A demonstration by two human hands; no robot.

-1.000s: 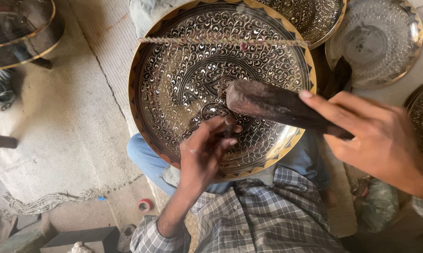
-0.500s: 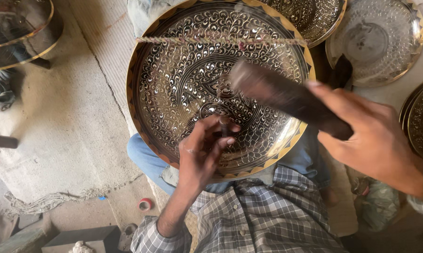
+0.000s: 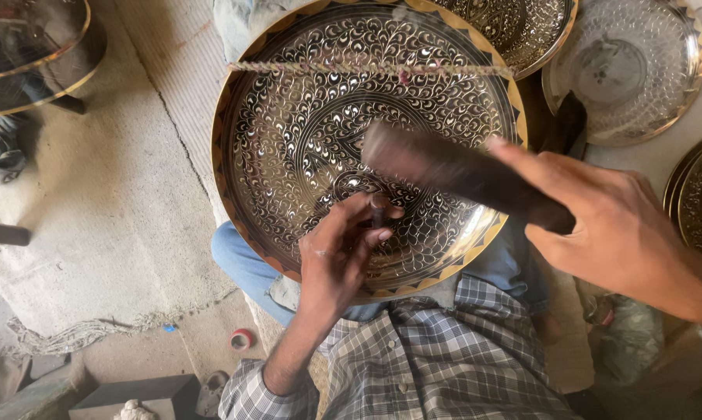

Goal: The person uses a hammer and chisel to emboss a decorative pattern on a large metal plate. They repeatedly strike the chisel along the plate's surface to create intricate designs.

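A large round brass tray (image 3: pixel 288 132) with dense engraved scrollwork rests tilted on my lap. My left hand (image 3: pixel 339 257) pinches a small metal punch (image 3: pixel 379 208) upright against the tray near its centre. My right hand (image 3: pixel 607 225) grips a dark wooden mallet (image 3: pixel 452 171), blurred, raised a little above the punch. A twisted cord (image 3: pixel 366 70) stretches across the upper part of the tray.
More engraved trays lie at the top (image 3: pixel 522 27), the top right (image 3: pixel 627 66) and the right edge (image 3: pixel 701 194). Another tray (image 3: pixel 24 47) sits top left. A woven mat (image 3: pixel 94 202) covers the floor on the left. A small red tape roll (image 3: pixel 242 339) lies below.
The mallet has lifted and swung slightly away from the punch. My left hand keeps the punch in nearly the same spot on the tray.
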